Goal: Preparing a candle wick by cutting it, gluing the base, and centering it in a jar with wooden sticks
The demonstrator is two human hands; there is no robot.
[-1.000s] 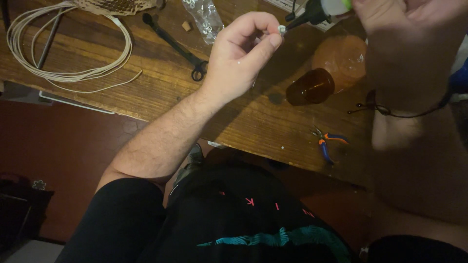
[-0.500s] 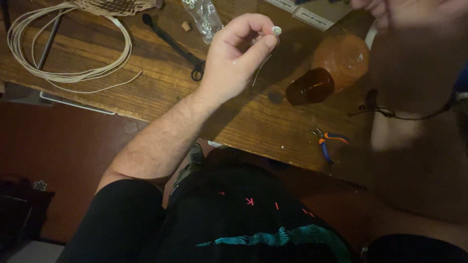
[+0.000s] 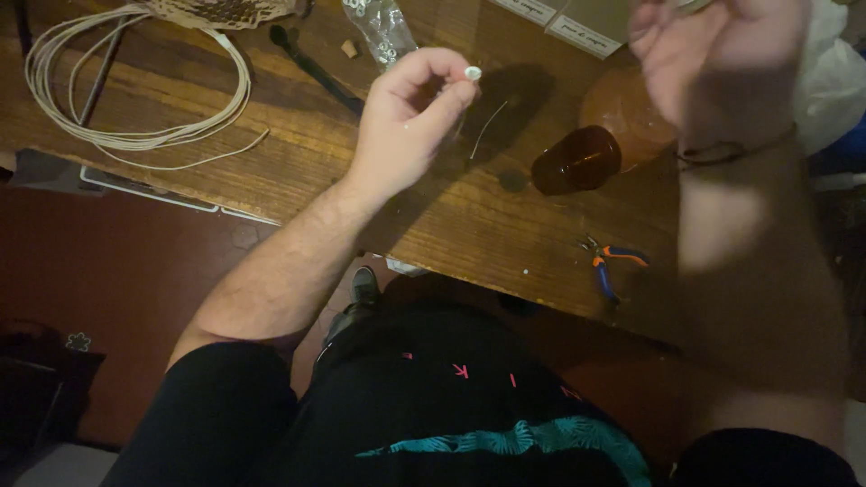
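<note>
My left hand (image 3: 406, 117) is raised over the wooden table (image 3: 271, 171), thumb and forefinger pinched on a small white bead (image 3: 473, 72). A thin wire (image 3: 487, 128) hangs down from the bead. My right hand (image 3: 713, 54) is up at the top right, blurred, with its fingers loosely curled. Whether it holds anything is hidden at the frame edge. A dark cord bracelet (image 3: 731, 151) circles that wrist. The two hands are well apart.
An amber bottle (image 3: 577, 158) lies on its side under my right hand. Small pliers with orange and blue handles (image 3: 606, 266) sit near the table's front edge. A coil of pale cord (image 3: 135, 99), a black tool (image 3: 316, 68) and a clear plastic bag (image 3: 383, 32) lie at the back left.
My right hand held a dark, green-tipped tool beside the bead a second ago; it has since drawn away up and to the right. My left hand has kept its pinch.
</note>
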